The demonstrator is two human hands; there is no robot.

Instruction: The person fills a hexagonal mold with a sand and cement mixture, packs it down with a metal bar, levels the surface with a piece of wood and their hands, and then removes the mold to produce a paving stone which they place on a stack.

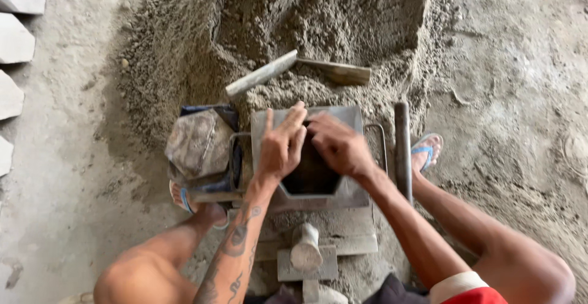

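Seen from above, a squatting person works both hands over a grey metal block mould (304,115) set on the ground at the foot of a heap of damp sand mix (318,22). The left hand (282,145) rests on the mould's near-left rim, fingers (293,119) spread and stretched forward, holding nothing. The right hand (338,145) lies beside it, palm down, fingers pressed together and reaching into the mould's dark hexagonal opening (311,178); the two hands almost touch. A trowel with a wooden handle (262,74) lies on the sand just beyond the mould. A worn, grimy sack-like bundle (199,142) sits against the mould's left side, and an upright metal lever (402,148) stands at its right. Each foot wears a blue-strapped sandal (425,148). Pale moulded blocks (15,41) line the floor's far-left edge.
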